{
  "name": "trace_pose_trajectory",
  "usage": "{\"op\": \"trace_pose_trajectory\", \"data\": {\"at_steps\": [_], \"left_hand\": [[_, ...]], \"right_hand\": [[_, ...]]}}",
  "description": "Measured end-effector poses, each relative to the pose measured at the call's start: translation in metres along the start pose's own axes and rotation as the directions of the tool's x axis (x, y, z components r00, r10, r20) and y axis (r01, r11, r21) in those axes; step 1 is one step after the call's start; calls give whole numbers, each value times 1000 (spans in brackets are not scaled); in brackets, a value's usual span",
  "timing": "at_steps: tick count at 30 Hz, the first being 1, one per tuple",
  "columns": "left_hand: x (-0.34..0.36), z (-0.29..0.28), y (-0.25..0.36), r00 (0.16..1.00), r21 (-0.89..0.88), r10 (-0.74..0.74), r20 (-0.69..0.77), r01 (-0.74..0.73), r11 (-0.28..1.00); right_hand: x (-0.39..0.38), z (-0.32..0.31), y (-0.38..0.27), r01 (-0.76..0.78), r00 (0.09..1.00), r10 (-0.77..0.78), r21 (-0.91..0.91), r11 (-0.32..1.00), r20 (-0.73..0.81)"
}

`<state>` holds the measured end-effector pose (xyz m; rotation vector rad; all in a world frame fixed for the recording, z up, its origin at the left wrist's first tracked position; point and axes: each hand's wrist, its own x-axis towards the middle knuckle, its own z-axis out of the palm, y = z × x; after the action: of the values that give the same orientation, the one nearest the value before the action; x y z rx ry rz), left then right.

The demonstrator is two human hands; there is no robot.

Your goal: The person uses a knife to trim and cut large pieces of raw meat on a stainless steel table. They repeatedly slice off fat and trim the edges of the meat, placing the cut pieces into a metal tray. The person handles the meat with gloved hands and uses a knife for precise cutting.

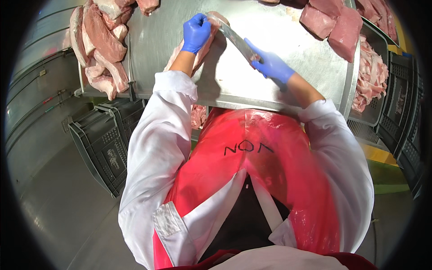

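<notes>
Knife (237, 42) was gripped tight in right hand (272, 66), left hand (196, 33) curled at meat strip (205, 50), hold was unclear, strip lay left-centre on steel table (283, 38), black handwriting (246, 147) marked red apron (211, 171).

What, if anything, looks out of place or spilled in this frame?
One minor oddity: the nearest piece of the left meat pile seems to poke over the near edge of the table instead of lying fully on it. Nothing looks plainly spilled or damaged; the knife in the right hand looks intact.
</notes>
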<state>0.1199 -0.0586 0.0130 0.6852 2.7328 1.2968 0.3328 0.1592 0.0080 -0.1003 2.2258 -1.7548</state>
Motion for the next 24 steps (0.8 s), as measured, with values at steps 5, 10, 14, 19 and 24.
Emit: {"op": "trace_pose_trajectory", "data": {"at_steps": [5, 10, 14, 19, 24], "left_hand": [[-3, -5, 18, 996, 35, 73, 42, -75, 997], [2, -12, -23, 987, -327, -162, -17, 148, 933], [0, -19, -8, 998, -157, -40, 51, 48, 986], [16, -24, 32, 964, -331, -252, 81, 264, 906], [-9, -33, 57, 897, -695, -439, -47, 286, 659]], "right_hand": [[113, -5, -46, -123, 989, 120, -30, 992, -86], [41, -2, -14, -144, 983, 145, -18, 989, 113], [74, 6, -31, -164, 983, 163, 11, 986, 80], [104, 16, -38, -206, 979, 205, 102, 973, 19], [51, 44, -29, -205, 970, 178, 166, 965, 167]]}}
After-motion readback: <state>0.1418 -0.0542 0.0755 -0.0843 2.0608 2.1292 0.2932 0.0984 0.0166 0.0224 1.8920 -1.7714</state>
